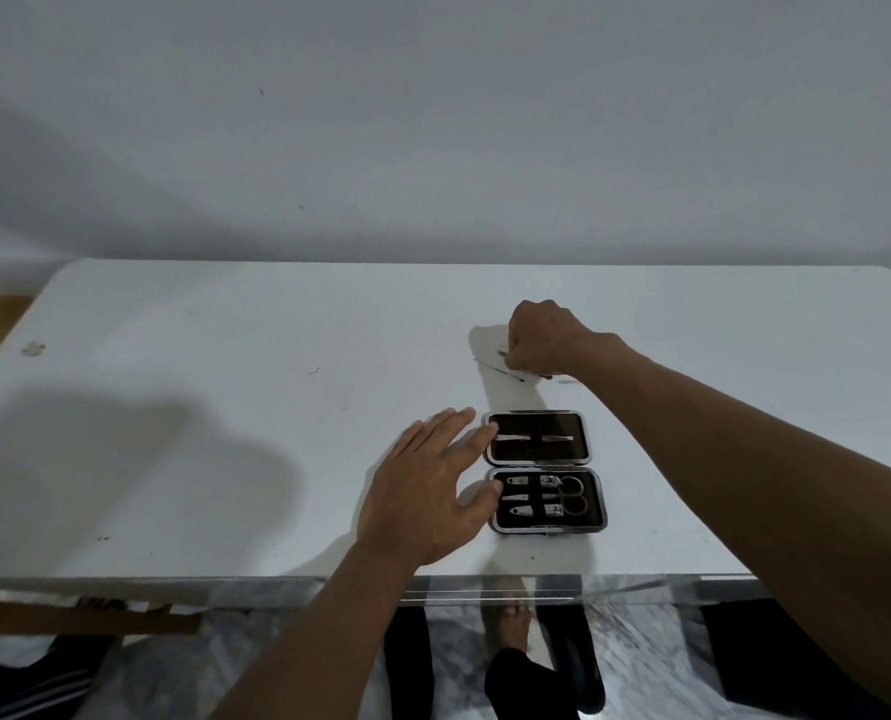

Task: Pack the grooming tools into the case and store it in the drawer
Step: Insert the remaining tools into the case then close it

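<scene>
Steadying the open manicure case [526, 452] on the white table [225, 381] with my flat left hand [422, 491]. Just beyond it, my curled right hand [542, 337] pinches a thin metal tool [501, 352]. Risk: the slim tool slips from my pinch, or my knuckles knock the loose pick [500, 368] beside it.

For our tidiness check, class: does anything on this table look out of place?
Yes. A thin metal tool lies loose on the table beyond the open case, unpacked; the right hand pinches a second tool beside it.
</scene>
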Demonstrator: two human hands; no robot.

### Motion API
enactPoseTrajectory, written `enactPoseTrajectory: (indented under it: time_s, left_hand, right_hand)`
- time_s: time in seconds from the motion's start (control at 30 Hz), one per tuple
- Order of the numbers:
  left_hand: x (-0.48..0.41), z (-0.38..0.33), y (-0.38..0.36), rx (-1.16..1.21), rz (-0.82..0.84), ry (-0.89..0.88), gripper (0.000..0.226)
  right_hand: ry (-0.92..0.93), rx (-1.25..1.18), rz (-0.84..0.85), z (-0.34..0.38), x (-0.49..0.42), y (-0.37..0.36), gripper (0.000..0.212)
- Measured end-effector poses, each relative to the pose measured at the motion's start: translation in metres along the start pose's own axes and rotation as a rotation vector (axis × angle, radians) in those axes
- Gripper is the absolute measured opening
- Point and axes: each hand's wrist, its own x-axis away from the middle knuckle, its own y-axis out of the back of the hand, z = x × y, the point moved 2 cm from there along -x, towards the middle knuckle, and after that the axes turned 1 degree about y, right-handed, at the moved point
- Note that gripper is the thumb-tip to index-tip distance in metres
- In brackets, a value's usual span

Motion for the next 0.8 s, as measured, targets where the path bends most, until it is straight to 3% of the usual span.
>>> enactPoseTrajectory:
  time_s: [0.37,0.5,0.8]
  left_hand:
    - [0.000,0.000,0.000,0.005,-0.017,-0.006,0.057]
    - [0.000,0.000,-0.002,0.020,-0.019,0.001,0.057]
    - [-0.001,0.001,-0.002,0.032,-0.025,-0.001,0.058]
  right_hand:
    - [0.001,0.048,-0.101,0.013,-0.004,-0.005,0.001]
    - [-0.044,0.028,-0.070,0.017,-0.008,0.000,0.032]
    - [-0.094,-0.018,0.061,0.021,-0.008,0.006,0.031]
